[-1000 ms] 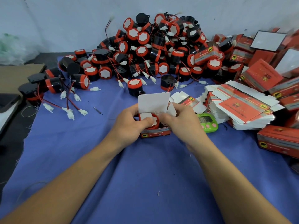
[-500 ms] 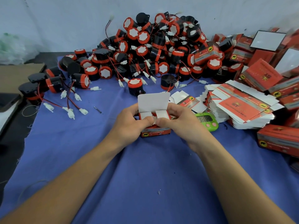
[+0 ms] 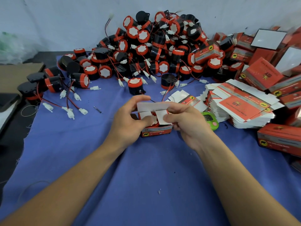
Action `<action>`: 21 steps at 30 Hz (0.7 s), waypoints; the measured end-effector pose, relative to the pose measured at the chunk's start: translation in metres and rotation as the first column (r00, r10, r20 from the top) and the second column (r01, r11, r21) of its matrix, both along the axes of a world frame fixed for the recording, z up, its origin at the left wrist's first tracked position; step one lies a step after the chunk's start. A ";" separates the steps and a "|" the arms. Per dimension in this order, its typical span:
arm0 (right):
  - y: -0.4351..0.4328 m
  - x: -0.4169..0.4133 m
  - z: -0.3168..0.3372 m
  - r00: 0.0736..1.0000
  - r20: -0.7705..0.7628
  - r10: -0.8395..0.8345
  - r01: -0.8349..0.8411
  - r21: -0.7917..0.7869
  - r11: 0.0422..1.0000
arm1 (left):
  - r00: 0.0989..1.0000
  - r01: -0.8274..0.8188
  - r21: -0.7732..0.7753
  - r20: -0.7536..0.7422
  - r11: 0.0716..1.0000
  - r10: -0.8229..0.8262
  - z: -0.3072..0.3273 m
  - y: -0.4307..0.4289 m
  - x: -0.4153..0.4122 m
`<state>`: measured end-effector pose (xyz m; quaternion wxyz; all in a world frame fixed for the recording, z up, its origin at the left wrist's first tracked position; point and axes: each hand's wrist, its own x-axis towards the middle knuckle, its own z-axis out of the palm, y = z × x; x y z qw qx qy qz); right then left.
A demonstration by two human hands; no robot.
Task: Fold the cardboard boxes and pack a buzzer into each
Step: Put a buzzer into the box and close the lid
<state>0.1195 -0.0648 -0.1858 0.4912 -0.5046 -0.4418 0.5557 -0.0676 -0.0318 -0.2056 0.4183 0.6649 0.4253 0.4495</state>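
left hand (image 3: 128, 123) and right hand (image 3: 187, 123) grasping box (image 3: 157, 131), buzzer pile (image 3: 154, 51) behind, green timer (image 3: 210, 121) beside

Printed cardboard box (image 3: 157, 130), faintly glossy; buzzers (image 3: 156, 51) seemingly smooth plastic; matt woven cloth (image 3: 146, 176).

A blue cloth (image 3: 81, 160) covers the desk. A green timer (image 3: 211, 121) lies on it to the right. A brown cardboard sheet (image 3: 16, 75) sits far left, below a white wall (image 3: 65, 22).

The blue-clothed table (image 3: 146, 185) bears a heap of buzzers (image 3: 156, 51), stacked flat cartons (image 3: 244, 110), red boxes (image 3: 280, 141) and a green timer (image 3: 211, 123).
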 end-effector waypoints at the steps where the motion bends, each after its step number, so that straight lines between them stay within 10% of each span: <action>1: 0.001 -0.001 -0.001 0.999 -0.030 -0.024 0.024 0.000 1.000 | 1.000 -0.020 0.050 -0.005 0.999 0.020 -0.001 0.000 0.000; 11: -0.006 0.020 0.013 0.970 0.175 0.172 -0.169 -0.033 0.985 | 0.929 0.330 -0.069 -0.152 0.941 -0.337 0.019 0.010 -0.031; 21: -0.016 0.020 0.025 0.812 0.574 0.106 -0.207 0.115 0.972 | 0.904 0.158 0.387 -0.426 0.908 0.025 0.015 -0.012 -0.025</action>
